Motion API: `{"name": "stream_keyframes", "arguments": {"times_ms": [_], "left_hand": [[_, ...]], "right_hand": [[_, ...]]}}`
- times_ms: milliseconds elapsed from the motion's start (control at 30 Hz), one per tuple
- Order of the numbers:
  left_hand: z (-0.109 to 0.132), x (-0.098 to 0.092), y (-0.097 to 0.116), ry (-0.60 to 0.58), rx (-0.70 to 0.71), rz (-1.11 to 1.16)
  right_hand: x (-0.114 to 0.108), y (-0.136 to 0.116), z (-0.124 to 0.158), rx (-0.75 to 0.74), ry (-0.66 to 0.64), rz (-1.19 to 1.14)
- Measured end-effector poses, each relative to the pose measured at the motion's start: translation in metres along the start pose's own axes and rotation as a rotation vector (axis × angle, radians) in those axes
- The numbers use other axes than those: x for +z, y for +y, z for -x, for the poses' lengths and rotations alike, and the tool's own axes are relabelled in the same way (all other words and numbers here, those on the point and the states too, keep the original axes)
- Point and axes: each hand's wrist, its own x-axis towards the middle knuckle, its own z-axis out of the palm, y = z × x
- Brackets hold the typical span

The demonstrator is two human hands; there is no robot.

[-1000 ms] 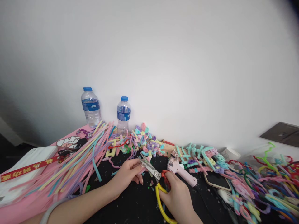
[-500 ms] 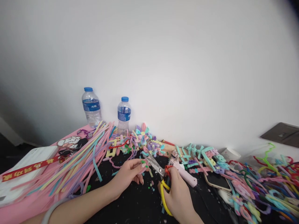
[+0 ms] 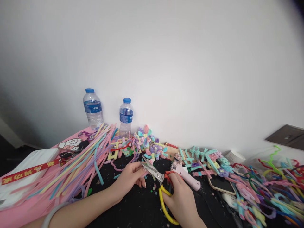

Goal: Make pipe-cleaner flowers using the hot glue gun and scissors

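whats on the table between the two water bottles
In the head view, the stretch between the left bottle and the right bottle holds only the far tips of the long pipe cleaners against the wall.

A red ribbon-like strip with yellow Chinese characters (image 3: 28, 170) lies across a white pack at the left end of the counter; the characters appear upside down and too blurred to read. Two clear plastic water bottles with blue caps, the left bottle (image 3: 92, 108) and the right bottle (image 3: 126, 116), carry blue labels with small white characters, too small to read.
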Motion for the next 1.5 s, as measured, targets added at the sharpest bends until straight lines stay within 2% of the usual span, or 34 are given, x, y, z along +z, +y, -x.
{"name": "stream_keyframes", "arguments": {"times_ms": [467,900,1500], "left_hand": [[0.0002,-0.0015,-0.0012,-0.026,0.022,0.001],[0.0008,0.0001,0.0011,0.007,-0.002,-0.016],[-0.0009,-0.0026,-0.0025,-0.024,0.019,-0.044]], "right_hand": [[0.0014,0.0019,0.0012,0.017,0.006,0.05],[0.0013,0.0011,0.0019,-0.015,0.029,0.045],[0.0007,0.0014,0.0008,0.027,-0.024,0.069]]}}
